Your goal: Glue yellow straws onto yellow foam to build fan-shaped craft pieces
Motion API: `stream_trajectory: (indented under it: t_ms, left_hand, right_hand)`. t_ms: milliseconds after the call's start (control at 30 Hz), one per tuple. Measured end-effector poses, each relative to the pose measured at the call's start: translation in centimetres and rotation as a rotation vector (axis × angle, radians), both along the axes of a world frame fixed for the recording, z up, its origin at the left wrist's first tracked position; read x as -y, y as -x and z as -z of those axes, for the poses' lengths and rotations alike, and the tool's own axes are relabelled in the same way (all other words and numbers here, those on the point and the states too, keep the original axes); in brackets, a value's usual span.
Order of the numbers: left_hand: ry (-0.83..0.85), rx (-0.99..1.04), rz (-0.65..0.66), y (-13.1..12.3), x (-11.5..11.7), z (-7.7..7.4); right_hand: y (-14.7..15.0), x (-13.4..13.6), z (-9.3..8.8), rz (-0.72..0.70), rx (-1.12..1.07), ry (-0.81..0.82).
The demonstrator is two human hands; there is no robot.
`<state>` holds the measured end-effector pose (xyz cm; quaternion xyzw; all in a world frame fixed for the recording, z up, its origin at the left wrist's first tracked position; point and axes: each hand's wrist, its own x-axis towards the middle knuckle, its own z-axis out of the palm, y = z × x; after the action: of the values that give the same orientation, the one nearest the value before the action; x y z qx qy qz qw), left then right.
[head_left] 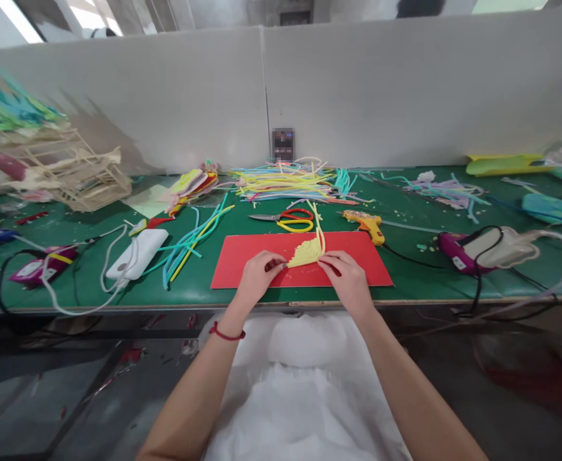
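Observation:
A yellow stepped piece made of pipe-cleaner strips lies on a red mat at the table's near edge. Loose yellow strands run from its right side up towards the scissors. My left hand pinches the piece's lower left corner, fingers closed on it. My right hand pinches its lower right edge, where the long strands start. Both hands rest on the mat.
Red-handled scissors and a yellow glue gun lie just behind the mat. A heap of coloured strips sits at the back. A white power bank with cables lies left, a purple tool right. The green table ends near my body.

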<state>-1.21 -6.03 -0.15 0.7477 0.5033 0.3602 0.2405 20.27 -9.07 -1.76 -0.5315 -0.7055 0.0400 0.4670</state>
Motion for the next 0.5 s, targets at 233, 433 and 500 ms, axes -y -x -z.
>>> stream_trajectory:
  t_ms: [233,433,500]
  left_hand:
    - [0.014,-0.017,-0.04,-0.32,-0.14,-0.08]
    - [0.034,-0.047,-0.073,-0.51,-0.26,0.0]
    - [0.029,-0.055,-0.085,-0.62,-0.29,0.07]
  right_hand:
    - [-0.02,-0.15,0.31,0.01,0.053,-0.021]
    - [-0.08,-0.13,0.34,0.0,0.073,-0.022]
    - [-0.09,-0.12,0.33,-0.001,0.079,-0.023]
